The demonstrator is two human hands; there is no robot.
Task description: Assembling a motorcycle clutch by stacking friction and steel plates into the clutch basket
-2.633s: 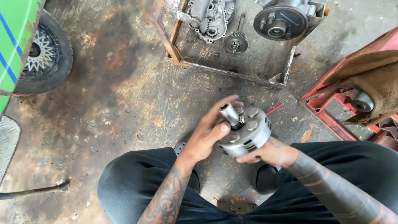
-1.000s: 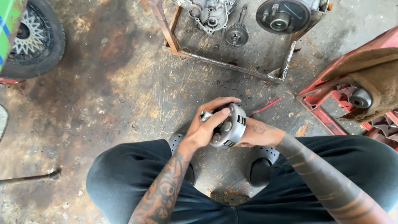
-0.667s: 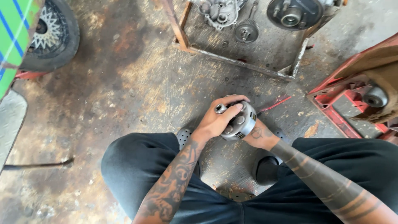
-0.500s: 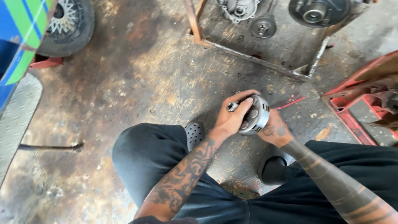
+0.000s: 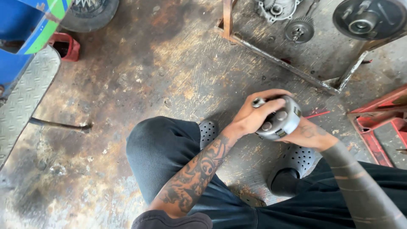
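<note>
We are crouched over the stained concrete floor [image 5: 140,72], working on a round grey metal drum assembly [image 5: 280,121] held in the air just in front of our knees; we judge the step in hand to be working the small fittings on its face, and a next move would call for a steady hold underneath while the fingers above stay precise. Our left hand [image 5: 254,114] is curled closed over the drum's top, fingertips pinching a small metal stud [image 5: 257,102] at its edge. Our right hand [image 5: 307,135] cups the drum from below, closed around its rim.
</note>
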